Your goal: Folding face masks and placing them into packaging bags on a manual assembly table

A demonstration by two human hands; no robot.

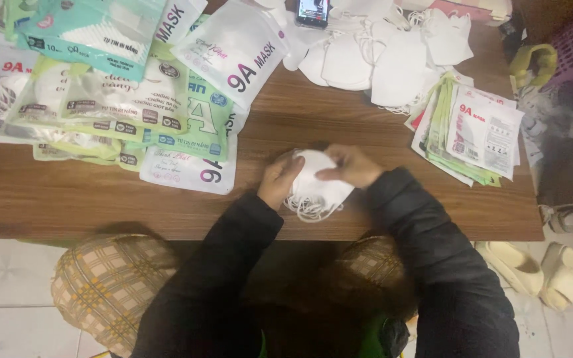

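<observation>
Both grips (313, 174) around white masks (318, 185)

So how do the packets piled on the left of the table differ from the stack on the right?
The left pile of packets is large, spread wide and overlapping loosely; the right stack of packets is smaller and fanned more tidily. The left pile's packets look puffed and filled, while the right stack's lie flat and thin. Both rest on the wooden table and are white and green printed pouches. Between them, the left hand and right hand hold white masks.
</observation>
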